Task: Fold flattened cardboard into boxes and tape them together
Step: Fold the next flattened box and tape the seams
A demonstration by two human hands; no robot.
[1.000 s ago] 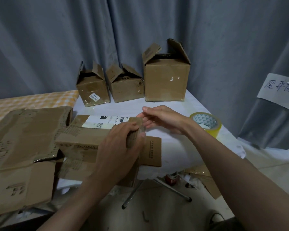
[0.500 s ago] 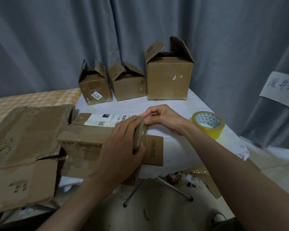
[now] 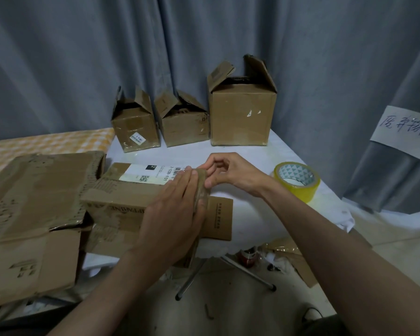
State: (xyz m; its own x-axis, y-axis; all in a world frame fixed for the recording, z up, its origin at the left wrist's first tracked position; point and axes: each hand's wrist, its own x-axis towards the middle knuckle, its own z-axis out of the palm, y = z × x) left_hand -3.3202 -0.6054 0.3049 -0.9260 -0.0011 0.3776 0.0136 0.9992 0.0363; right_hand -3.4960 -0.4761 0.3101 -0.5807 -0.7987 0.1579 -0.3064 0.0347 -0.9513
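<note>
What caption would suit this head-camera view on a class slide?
Left hand presses a box on the table, right hand pinches at its edge; tape roll beside.

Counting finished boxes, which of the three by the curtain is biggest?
The rightmost box; it stands clearly taller and wider than the two small boxes left of it.
</note>
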